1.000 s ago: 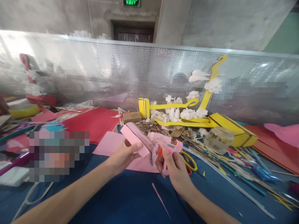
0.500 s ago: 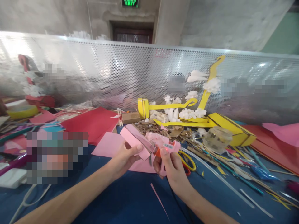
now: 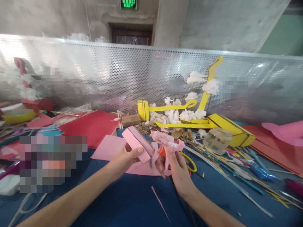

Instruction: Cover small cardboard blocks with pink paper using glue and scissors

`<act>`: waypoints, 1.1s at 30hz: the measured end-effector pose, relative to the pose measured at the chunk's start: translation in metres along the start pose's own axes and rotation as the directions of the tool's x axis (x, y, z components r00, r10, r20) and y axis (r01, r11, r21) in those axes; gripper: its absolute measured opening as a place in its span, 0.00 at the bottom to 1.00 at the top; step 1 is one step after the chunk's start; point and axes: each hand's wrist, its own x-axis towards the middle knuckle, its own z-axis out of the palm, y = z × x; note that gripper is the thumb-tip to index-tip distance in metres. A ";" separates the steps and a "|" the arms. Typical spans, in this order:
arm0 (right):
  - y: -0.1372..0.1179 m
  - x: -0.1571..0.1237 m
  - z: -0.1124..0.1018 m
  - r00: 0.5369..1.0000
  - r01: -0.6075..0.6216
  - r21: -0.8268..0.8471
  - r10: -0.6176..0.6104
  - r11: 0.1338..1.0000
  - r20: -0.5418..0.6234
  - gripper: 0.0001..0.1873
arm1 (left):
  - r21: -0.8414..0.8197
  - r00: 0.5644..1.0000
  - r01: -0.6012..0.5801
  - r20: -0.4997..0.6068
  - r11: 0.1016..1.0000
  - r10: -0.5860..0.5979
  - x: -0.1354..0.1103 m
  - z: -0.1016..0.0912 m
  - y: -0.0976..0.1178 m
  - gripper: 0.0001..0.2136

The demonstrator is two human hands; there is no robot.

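Note:
My left hand (image 3: 127, 159) grips a pink paper-covered cardboard box (image 3: 135, 142), thumb on its near face; its open side with a brown edge is turned to the right. In my right hand (image 3: 176, 167) is a pink glue gun (image 3: 167, 140) with an orange front part, its nozzle end pointing left towards the box. A small gap separates the gun from the box. Under both hands lie sheets of pink paper (image 3: 104, 148) on the blue table (image 3: 123, 201). A thin pink strip (image 3: 159, 201) lies nearer to me.
Yellow card shapes with white cotton tufts (image 3: 174, 115) stand behind, by a perforated metal screen (image 3: 106, 75). To the right are a clear jar (image 3: 217, 140), sticks and scraps. Red paper (image 3: 92, 127) and a yellow tape roll (image 3: 19, 115) lie left. Yellow-handled scissors (image 3: 191, 162) are beside my right hand.
The glue gun has drawn back a little to the right, away from the box edge, and its angle has shifted. My left hand keeps the box nearly still. The view has moved slightly.

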 end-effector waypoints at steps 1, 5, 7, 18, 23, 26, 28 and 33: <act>0.000 0.001 0.000 1.000 -0.019 0.033 0.019 0.999 0.001 0.36 | 0.021 1.000 -0.004 -0.017 1.000 0.005 0.001 -0.001 0.000 0.28; 0.003 0.003 0.000 0.997 -0.068 0.191 0.072 0.979 -0.013 0.35 | 0.082 0.992 -0.034 -0.116 0.996 0.043 0.003 -0.005 0.004 0.26; 0.003 0.004 0.000 0.994 -0.097 0.248 0.104 0.964 -0.016 0.34 | 0.090 0.989 -0.037 -0.137 0.995 0.050 0.003 -0.007 0.007 0.25; 0.003 0.006 -0.002 0.966 -0.182 0.192 0.212 0.964 -0.148 0.33 | 0.081 0.989 -0.044 -0.135 0.996 0.055 0.006 -0.011 0.006 0.26; 0.008 0.012 -0.005 0.946 -0.188 0.115 0.211 0.976 -0.245 0.34 | 0.080 0.991 -0.050 -0.124 0.996 0.059 0.005 -0.010 0.006 0.26; 0.010 0.013 -0.007 0.937 -0.194 0.087 0.211 0.977 -0.277 0.35 | 0.077 0.991 -0.038 -0.124 0.996 0.047 0.004 -0.009 0.005 0.26; 0.008 0.012 -0.007 0.947 -0.179 0.083 0.195 0.980 -0.254 0.34 | 0.053 0.993 -0.026 -0.110 0.998 0.031 0.004 -0.008 0.005 0.26; 0.002 0.006 -0.004 0.990 -0.066 0.033 0.070 0.997 -0.126 0.30 | -0.030 1.000 -0.011 -0.020 0.999 0.011 0.004 -0.008 0.004 0.28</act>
